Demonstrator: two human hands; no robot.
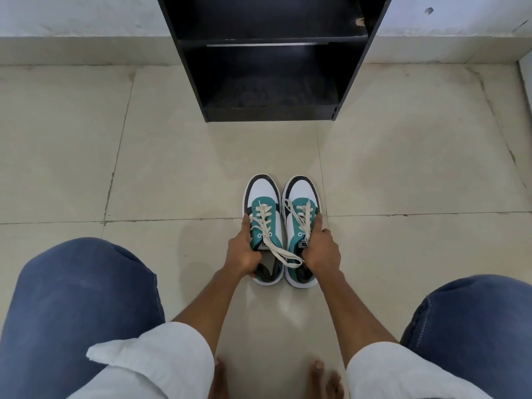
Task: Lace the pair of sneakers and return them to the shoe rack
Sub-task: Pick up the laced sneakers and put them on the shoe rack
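Note:
Two teal, white and dark grey sneakers stand side by side on the floor, toes pointing toward the rack. The left sneaker (262,194) has cream laces crossed through its eyelets, with loose ends trailing right over the heel. The right sneaker (300,194) is laced too. My left hand (243,251) grips the left sneaker's outer side and collar. My right hand (322,249) grips the right sneaker's outer side. The black shoe rack (273,112) stands straight ahead, its lower shelves bare.
Pale floor tiles (172,168) stretch all around the shoes. My knees in blue jeans (72,298) frame the bottom corners, bare toes (319,372) below. A white wall with a low skirting (86,47) runs behind the rack.

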